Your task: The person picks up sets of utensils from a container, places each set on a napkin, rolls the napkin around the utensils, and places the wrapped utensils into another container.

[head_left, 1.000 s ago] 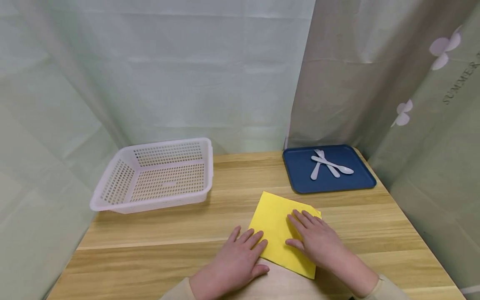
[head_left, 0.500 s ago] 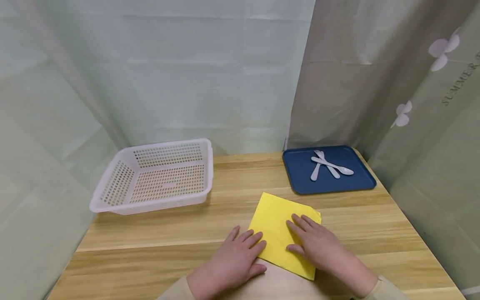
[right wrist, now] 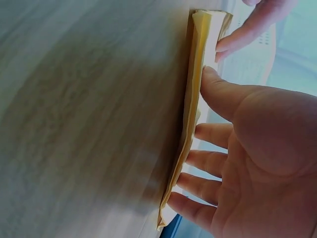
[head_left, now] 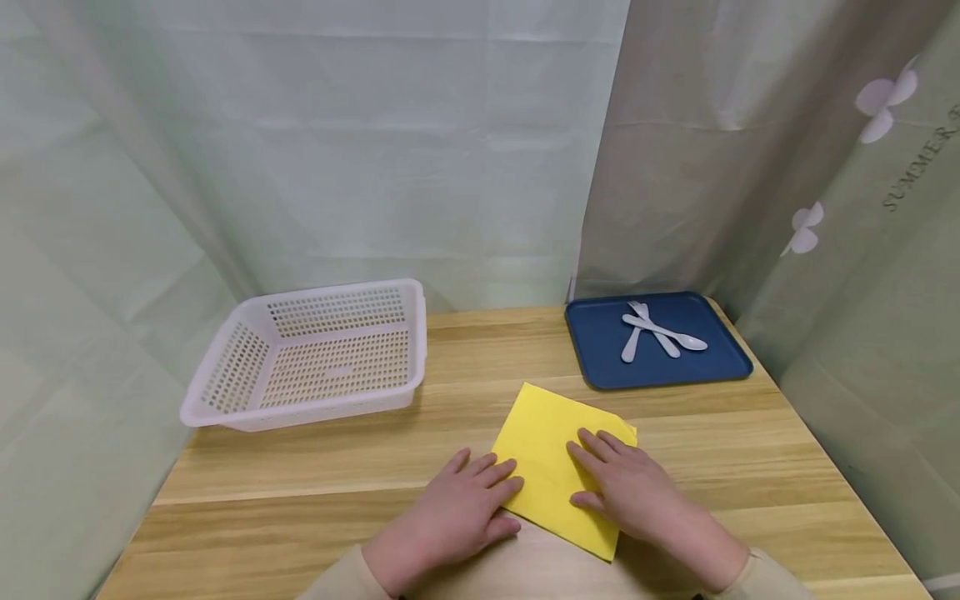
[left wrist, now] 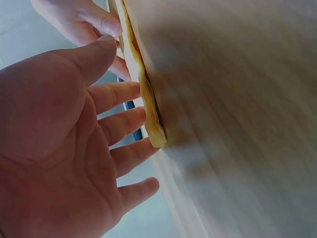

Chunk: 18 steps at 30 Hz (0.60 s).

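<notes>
A folded yellow cloth [head_left: 540,442] lies flat on the wooden table, tilted a little, its stacked layers showing along the near edge. My left hand [head_left: 453,512] rests its fingertips on the cloth's left corner, thumb spread towards the near edge. On the right part, my right hand [head_left: 637,492] lies with fingers spread over it. In the left wrist view, the fingers of my left hand [left wrist: 59,134] meet the cloth's edge [left wrist: 147,99]. The right wrist view has my right hand [right wrist: 270,153] with straight fingertips on top of the cloth [right wrist: 192,99].
A white perforated plastic basket [head_left: 300,414] stands at the back left of the table [head_left: 285,533]. At the back right is a blue tray [head_left: 712,317] holding a white spoon [head_left: 686,340], a white fork [head_left: 663,342] and a third utensil, partly hidden. Curtains surround the table.
My left hand has slid slightly left. The cloth has shifted a little left too, and my right hand has moved slightly left and nearer while staying on it.
</notes>
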{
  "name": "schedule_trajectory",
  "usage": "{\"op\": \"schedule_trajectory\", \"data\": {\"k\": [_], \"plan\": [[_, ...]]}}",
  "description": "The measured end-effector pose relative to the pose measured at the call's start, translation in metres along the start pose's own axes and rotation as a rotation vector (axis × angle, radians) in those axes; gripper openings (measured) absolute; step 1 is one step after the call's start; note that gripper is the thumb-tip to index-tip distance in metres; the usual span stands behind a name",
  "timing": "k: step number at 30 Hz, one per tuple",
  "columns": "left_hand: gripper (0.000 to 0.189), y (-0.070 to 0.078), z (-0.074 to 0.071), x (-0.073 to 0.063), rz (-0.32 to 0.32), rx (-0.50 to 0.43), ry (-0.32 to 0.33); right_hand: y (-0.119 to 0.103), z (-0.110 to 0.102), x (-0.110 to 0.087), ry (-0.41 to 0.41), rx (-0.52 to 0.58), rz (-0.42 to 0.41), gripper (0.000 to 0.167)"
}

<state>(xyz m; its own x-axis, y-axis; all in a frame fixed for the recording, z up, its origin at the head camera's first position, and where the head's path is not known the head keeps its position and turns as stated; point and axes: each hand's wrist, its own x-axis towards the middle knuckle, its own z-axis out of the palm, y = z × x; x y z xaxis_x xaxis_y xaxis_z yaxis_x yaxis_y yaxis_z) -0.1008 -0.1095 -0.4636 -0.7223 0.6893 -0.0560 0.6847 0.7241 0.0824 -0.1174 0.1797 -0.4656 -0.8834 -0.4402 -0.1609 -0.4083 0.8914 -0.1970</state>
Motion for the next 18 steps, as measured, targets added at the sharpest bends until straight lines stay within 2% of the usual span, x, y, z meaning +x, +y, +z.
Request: {"op": "schedule_trajectory", "data": {"k": [7,18], "plan": [[0.052,-0.008,0.0,-0.002,-0.006,-0.028,0.008,-0.004,0.0,0.002,0.028,-0.002,-0.03,0.071],[0.05,-0.016,-0.001,-0.003,-0.023,-0.046,0.041,-0.011,0.002,0.012,0.016,-0.025,-0.017,0.071]]}}
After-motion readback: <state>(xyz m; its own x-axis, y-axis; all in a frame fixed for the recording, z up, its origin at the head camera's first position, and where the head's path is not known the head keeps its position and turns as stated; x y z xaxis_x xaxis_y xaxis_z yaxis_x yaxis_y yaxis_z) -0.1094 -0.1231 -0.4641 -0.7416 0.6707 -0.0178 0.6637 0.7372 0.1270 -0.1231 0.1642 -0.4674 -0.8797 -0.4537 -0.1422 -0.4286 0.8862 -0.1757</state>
